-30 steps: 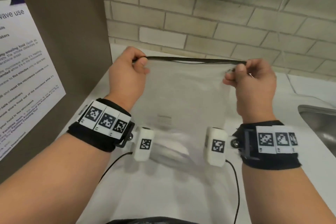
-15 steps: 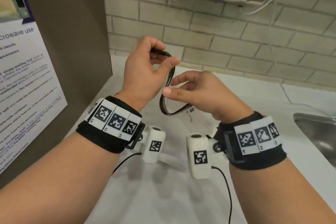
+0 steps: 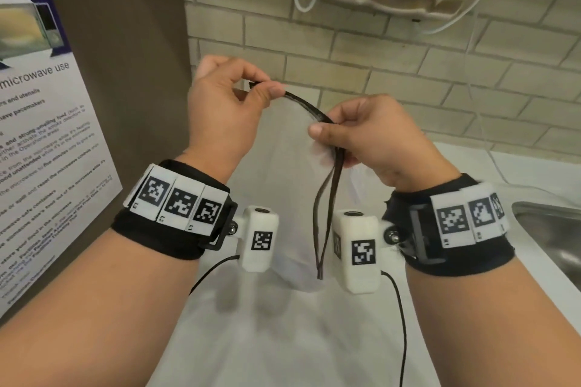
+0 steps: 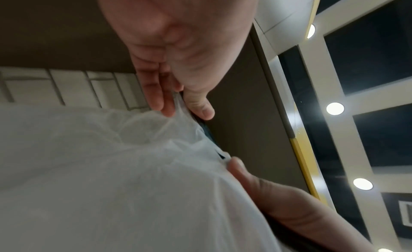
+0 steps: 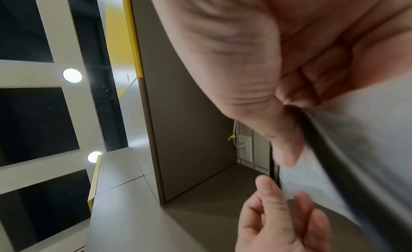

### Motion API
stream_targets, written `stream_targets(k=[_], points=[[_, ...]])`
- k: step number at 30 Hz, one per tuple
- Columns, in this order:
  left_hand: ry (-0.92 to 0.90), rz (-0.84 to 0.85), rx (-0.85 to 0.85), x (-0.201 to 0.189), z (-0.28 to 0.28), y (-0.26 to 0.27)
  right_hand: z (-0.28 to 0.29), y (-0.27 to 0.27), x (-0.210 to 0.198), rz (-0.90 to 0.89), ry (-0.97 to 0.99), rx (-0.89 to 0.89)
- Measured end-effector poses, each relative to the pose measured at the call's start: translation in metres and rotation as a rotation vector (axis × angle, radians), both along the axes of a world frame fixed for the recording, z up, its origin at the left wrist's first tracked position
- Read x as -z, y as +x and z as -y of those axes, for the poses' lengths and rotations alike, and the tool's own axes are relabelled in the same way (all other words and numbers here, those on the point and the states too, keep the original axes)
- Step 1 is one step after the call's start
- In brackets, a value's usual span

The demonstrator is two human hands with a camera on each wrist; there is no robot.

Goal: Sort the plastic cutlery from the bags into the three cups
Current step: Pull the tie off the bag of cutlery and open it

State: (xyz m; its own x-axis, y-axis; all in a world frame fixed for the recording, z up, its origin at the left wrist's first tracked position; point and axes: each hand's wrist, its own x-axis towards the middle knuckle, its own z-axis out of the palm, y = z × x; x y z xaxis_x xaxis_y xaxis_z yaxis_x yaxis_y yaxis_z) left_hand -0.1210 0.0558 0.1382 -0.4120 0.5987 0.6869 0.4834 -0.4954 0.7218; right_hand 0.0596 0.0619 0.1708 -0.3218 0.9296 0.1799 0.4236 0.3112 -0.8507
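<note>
Holding the bag (image 3: 283, 185) above the counter (image 3: 314, 339), the left hand (image 3: 220, 113) pinches one end of its dark seal strip (image 3: 309, 108) while the right hand (image 3: 371, 141) pinches the strip nearer the sink (image 3: 550, 229). Film appears thin, limp and slippery; the stiffer strip likely offers the better hold.

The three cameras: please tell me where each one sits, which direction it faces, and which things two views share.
Head: worn on the head, looks forward and down at the left hand and right hand holding the bag by its dark zip strip; both forearms show.
Left wrist: under the left hand, faces up past the fingers to the ceiling lights.
Right wrist: under the right hand, faces up likewise.
Shared: both wrist views show the bag, the strip and the opposite hand.
</note>
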Motion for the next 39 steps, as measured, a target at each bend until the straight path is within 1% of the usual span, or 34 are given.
stream_targets(k=[3, 4, 5, 6, 8, 9, 10, 12, 15, 16, 18, 19, 20, 21, 22, 24, 25, 26, 27, 28, 29, 31, 32, 33, 34, 35, 36, 38, 39], points=[[-0.03, 0.031, -0.133, 0.001, 0.003, -0.004, -0.003, 0.002, 0.004, -0.053, -0.023, 0.029], [-0.063, 0.046, -0.159, 0.002, 0.006, -0.001, -0.004, 0.0, 0.006, -0.086, -0.037, 0.033], [-0.135, 0.073, -0.14, 0.002, 0.009, 0.004, -0.003, -0.001, 0.008, -0.125, -0.064, 0.028], [-0.257, 0.113, -0.068, 0.0, 0.014, 0.012, -0.002, -0.002, 0.01, -0.168, -0.102, 0.007], [-0.536, 0.2, 0.166, 0.0, 0.02, 0.027, 0.0, -0.003, 0.013, -0.237, -0.188, -0.078], [-0.626, 0.237, 0.279, 0.0, 0.023, 0.033, 0.002, -0.003, 0.015, -0.26, -0.214, -0.125], [-0.669, 0.263, 0.362, 0.0, 0.025, 0.035, 0.003, -0.004, 0.017, -0.276, -0.226, -0.161], [-0.677, 0.295, 0.448, 0.0, 0.026, 0.034, 0.005, -0.004, 0.021, -0.278, -0.237, -0.173], [-0.659, 0.379, 0.442, 0.0, 0.025, 0.024, 0.002, -0.003, 0.029, -0.292, -0.272, -0.096], [-0.657, 0.448, 0.433, 0.001, 0.025, 0.02, -0.001, -0.002, 0.032, -0.333, -0.306, -0.053], [-0.645, 0.655, 0.457, 0.004, 0.024, 0.015, -0.005, 0.001, 0.037, -0.471, -0.403, 0.003], [-0.638, 0.76, 0.494, 0.005, 0.024, 0.012, -0.004, 0.002, 0.039, -0.521, -0.444, 0.002], [-0.635, 0.855, 0.542, 0.006, 0.023, 0.01, -0.004, 0.004, 0.043, -0.532, -0.466, -0.017], [-0.639, 0.934, 0.588, 0.006, 0.023, 0.008, -0.002, 0.005, 0.046, -0.499, -0.47, -0.05], [-0.644, 1.007, 0.628, 0.006, 0.022, 0.005, 0.0, 0.007, 0.05, -0.408, -0.454, -0.094], [-0.612, 1.159, 0.716, 0.008, 0.017, 0.003, 0.004, 0.01, 0.061, -0.17, -0.424, -0.155], [-0.57, 1.246, 0.777, 0.009, 0.017, 0.002, 0.004, 0.011, 0.067, -0.087, -0.441, -0.133], [-0.52, 1.326, 0.841, 0.009, 0.017, 0.001, 0.002, 0.012, 0.073, -0.063, -0.489, -0.072], [-0.496, 1.327, 0.899, 0.011, 0.019, 0.002, 0.0, 0.013, 0.079, -0.105, -0.571, -0.012], [-0.521, 1.244, 0.912, 0.016, 0.02, 0.0, -0.004, 0.014, 0.084, -0.214, -0.68, 0.025], [-0.596, 1.087, 0.877, 0.024, 0.022, 0.0, -0.005, 0.013, 0.088, -0.37, -0.787, 0.038], [-0.817, 0.747, 0.729, 0.047, 0.026, -0.002, -0.01, 0.012, 0.094, -0.688, -0.93, 0.046], [-0.915, 0.62, 0.628, 0.059, 0.027, -0.002, -0.011, 0.011, 0.095, -0.803, -0.971, 0.049], [-0.975, 0.531, 0.526, 0.069, 0.028, -0.001, -0.012, 0.01, 0.095, -0.872, -0.996, 0.013], [-1.011, 0.471, 0.439, 0.078, 0.028, -0.003, -0.011, 0.009, 0.095, -0.859, -0.985, -0.05], [-1.026, 0.469, 0.375, 0.083, 0.027, -0.004, -0.01, 0.008, 0.096, -0.777, -0.945, -0.113], [-1.025, 0.524, 0.349, 0.089, 0.024, -0.008, -0.009, 0.007, 0.098, -0.62, -0.871, -0.14], [-0.989, 0.733, 0.424, 0.093, 0.019, -0.014, -0.003, 0.006, 0.103, -0.207, -0.729, -0.112], [-0.963, 0.826, 0.469, 0.092, 0.019, -0.015, 0.0, 0.004, 0.106, -0.044, -0.713, -0.095]])
